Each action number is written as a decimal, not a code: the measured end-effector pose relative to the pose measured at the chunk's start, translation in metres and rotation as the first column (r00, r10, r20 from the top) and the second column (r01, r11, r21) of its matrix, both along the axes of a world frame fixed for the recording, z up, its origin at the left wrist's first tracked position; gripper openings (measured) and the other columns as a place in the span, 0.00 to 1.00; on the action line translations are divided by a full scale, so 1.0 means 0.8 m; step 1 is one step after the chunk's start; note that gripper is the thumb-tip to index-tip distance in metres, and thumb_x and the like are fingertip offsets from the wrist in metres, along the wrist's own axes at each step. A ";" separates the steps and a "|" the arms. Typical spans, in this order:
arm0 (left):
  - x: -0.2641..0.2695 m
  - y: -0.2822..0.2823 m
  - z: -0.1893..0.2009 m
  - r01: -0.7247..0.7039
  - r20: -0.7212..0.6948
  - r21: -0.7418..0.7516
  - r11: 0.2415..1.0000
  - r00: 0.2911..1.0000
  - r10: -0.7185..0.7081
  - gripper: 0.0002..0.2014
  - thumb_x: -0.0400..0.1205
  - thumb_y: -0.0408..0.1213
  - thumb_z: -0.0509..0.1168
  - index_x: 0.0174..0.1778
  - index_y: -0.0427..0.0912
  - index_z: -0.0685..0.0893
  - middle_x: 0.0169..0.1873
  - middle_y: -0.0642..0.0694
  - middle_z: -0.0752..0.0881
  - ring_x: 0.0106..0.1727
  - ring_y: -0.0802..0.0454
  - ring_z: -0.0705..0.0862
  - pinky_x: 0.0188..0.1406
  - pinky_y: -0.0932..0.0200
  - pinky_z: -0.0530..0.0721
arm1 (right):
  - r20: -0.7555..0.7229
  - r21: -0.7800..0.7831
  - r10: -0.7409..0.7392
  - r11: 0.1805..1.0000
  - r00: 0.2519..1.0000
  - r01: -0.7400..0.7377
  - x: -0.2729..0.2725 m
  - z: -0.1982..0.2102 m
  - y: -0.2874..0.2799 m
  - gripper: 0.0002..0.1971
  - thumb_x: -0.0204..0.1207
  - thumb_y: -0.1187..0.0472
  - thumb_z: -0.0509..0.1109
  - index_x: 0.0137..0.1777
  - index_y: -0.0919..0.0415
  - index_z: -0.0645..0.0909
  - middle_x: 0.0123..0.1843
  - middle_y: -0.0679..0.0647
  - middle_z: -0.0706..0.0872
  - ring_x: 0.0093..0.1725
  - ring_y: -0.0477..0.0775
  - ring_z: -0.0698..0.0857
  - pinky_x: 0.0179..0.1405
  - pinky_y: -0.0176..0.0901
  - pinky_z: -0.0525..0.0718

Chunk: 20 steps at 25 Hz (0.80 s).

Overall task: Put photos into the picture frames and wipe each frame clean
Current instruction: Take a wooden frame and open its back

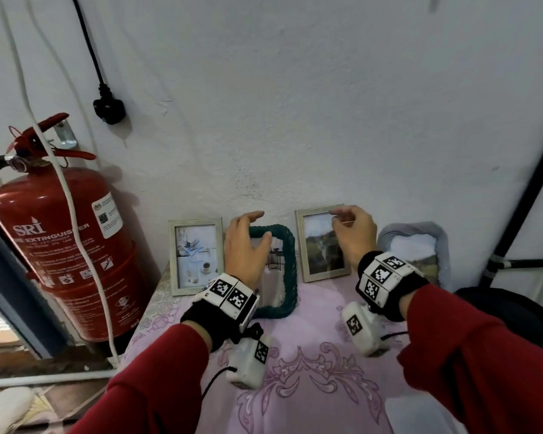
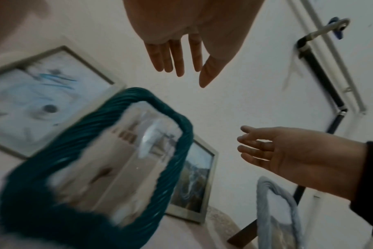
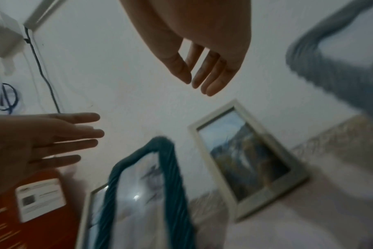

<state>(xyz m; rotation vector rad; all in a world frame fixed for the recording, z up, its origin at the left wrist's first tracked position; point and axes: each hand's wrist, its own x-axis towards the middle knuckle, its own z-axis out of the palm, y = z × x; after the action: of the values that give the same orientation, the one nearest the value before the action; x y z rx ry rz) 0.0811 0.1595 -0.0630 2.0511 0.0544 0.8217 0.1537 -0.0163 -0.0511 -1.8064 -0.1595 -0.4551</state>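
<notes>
Four picture frames with photos lean on the wall at the back of the table. From left they are a pale wooden frame (image 1: 196, 255), a teal rope frame (image 1: 287, 277), a pale frame with a landscape photo (image 1: 322, 245) and a grey-blue rope frame (image 1: 417, 249). My left hand (image 1: 257, 225) hovers open in front of the teal frame's (image 2: 138, 94) upper left corner and holds nothing. My right hand (image 1: 342, 217) is open in front of the landscape frame's (image 3: 245, 155) top right corner, also holding nothing. Both wrist views show straight, relaxed fingers (image 2: 177, 57) (image 3: 211, 79) clear of the frames.
The table (image 1: 311, 355) wears a pink patterned cloth. A red fire extinguisher (image 1: 66, 245) stands close to its left edge, with a white cable draped over it. A black plug (image 1: 108, 109) hangs on the wall. A black pole (image 1: 521, 208) and a dark object (image 1: 499, 311) are on the right.
</notes>
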 end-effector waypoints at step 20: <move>0.206 -0.051 0.052 0.302 -0.633 0.484 0.821 0.769 0.090 0.24 0.77 0.37 0.71 0.68 0.35 0.78 0.65 0.37 0.82 0.66 0.43 0.80 0.64 0.56 0.78 | -0.230 -0.932 0.117 0.259 0.966 -0.253 0.191 0.057 -0.027 0.23 0.68 0.62 0.78 0.64 0.54 0.81 0.63 0.53 0.85 0.64 0.56 0.81 0.62 0.46 0.76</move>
<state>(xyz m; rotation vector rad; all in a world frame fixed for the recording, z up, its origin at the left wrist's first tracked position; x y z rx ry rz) 0.2461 0.1190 -0.0217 2.7985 0.0662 -0.0028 0.3067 -0.0376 -0.0053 -2.9957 -0.7025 -0.0003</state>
